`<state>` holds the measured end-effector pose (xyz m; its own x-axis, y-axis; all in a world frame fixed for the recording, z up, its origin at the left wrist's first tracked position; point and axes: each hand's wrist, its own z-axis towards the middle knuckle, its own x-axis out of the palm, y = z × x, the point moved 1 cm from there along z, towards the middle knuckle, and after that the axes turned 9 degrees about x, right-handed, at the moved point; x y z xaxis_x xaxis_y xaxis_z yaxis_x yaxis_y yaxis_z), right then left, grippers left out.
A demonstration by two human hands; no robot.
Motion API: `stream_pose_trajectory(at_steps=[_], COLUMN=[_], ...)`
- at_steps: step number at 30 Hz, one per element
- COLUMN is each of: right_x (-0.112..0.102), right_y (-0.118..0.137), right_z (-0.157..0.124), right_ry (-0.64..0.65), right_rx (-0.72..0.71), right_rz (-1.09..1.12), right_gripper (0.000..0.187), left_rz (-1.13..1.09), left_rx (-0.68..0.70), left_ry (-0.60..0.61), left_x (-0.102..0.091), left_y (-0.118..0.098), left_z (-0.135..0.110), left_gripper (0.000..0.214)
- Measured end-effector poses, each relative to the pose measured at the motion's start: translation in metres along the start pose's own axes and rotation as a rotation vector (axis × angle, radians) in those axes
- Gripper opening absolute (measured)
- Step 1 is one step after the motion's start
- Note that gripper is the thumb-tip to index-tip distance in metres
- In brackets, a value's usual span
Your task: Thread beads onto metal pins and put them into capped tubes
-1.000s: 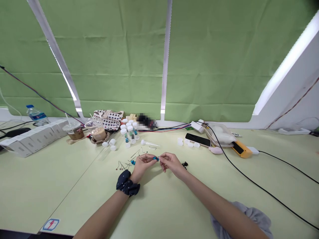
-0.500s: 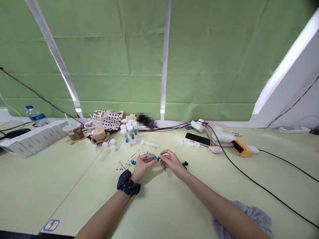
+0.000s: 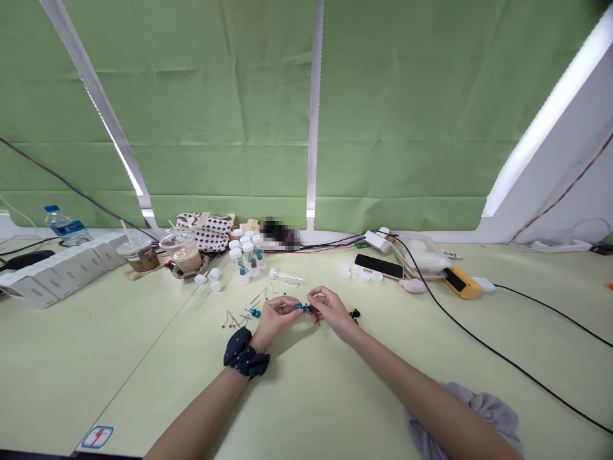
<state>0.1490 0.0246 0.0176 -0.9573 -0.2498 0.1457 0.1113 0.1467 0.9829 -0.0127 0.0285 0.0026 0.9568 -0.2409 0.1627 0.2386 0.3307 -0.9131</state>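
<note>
- The person's left hand (image 3: 276, 314) and right hand (image 3: 328, 308) meet just above the pale green table (image 3: 335, 396), fingertips pinched together from either side.
- Between them sits a small blue part (image 3: 301, 307), gripped by both hands; it is too tiny to say exactly what it is, though a thin metal pin appears to run through it toward the left fingers.
- A dark dotted scrunchie (image 3: 245, 359) rings the left wrist.
- Just left of the left hand, loose metal pins (image 3: 234, 317) and another blue piece (image 3: 255, 313) lie scattered on the table.
- Near the right hand, a few small black bits (image 3: 355, 314) rest on the surface.
- Farther back, a cluster of small clear vials (image 3: 245, 254) with white caps stands upright, and one clear tube (image 3: 286, 276) lies on its side.
- Loose white caps (image 3: 360, 275) sit beside a black phone (image 3: 378, 266).
- Two iced drink cups (image 3: 184, 249) stand to the left, next to a row of white boxes (image 3: 57, 271).
- A black cable (image 3: 498, 354) trails across the right side of the table.
</note>
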Motion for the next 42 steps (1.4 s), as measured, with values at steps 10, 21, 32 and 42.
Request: stream_pose_trajectory(at_steps=[10,21,32,42], right_x=[0.003,0.002,-0.004,0.000], right_y=[0.002,0.004,-0.006,0.004], right_z=[-0.002,-0.002,0.005,0.000], right_ry=[0.049,0.046,-0.005,0.023], right_rx=[0.005,-0.002,0.030,0.016], right_rz=[-0.031,0.008,-0.158,-0.041], right_gripper=[0.035,0.034,0.041,0.035], left_rz=[-0.005,-0.001,-0.030,0.005], left_rx=[0.023,0.034,0.040,0.032], left_ry=[-0.032,-0.030,0.017,0.012], left_x=[-0.002,-0.003,-0.001,-0.002], left_y=[-0.001,-0.001,0.000,0.000], left_z=[0.001,0.002,0.000,0.001], left_gripper=[0.018,0.017,0.017,0.018])
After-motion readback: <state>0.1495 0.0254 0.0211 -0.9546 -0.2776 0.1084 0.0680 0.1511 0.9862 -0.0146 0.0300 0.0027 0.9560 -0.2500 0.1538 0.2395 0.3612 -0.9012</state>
